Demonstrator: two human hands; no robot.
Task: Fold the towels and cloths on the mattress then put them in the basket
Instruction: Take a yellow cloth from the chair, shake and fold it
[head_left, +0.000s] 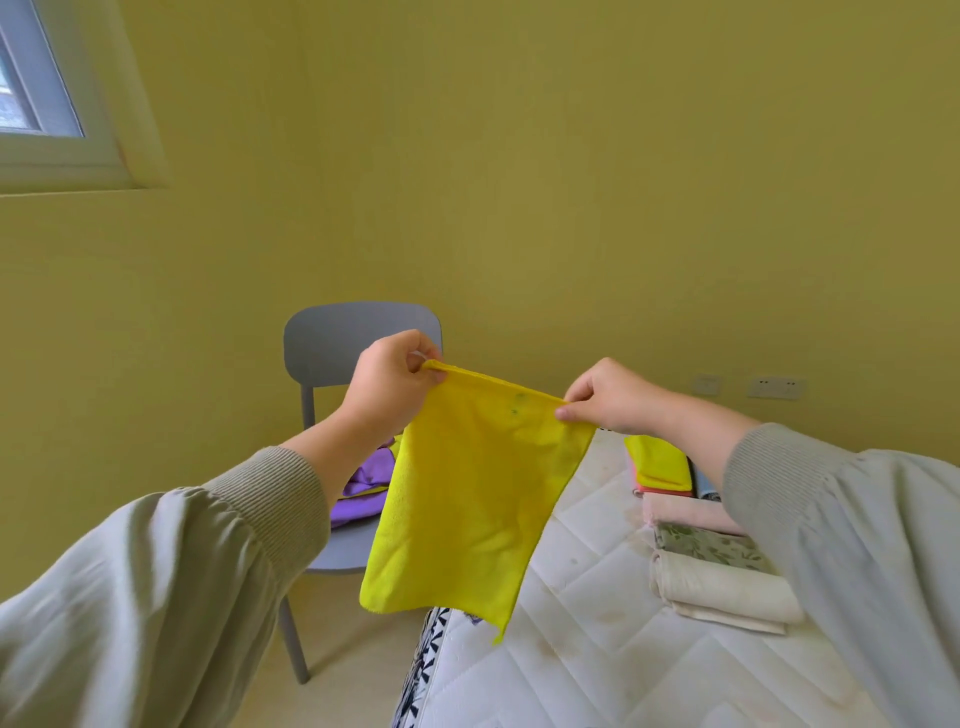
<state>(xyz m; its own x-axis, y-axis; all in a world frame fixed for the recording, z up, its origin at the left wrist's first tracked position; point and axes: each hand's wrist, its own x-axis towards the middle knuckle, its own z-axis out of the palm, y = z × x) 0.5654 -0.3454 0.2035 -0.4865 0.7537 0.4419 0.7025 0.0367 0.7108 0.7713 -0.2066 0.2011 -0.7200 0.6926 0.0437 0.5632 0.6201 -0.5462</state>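
Observation:
A yellow cloth hangs in the air above the left edge of the white quilted mattress. My left hand pinches its upper left corner and my right hand pinches its upper right corner, so the top edge is stretched between them. On the mattress to the right lies a row of folded pieces: a yellow one on a pink one, a pale pink one, a leaf-patterned one and a cream one. No basket is in view.
A grey chair stands left of the mattress by the yellow wall, with purple cloth piled on its seat. A window is at the upper left. Wall sockets sit low on the right.

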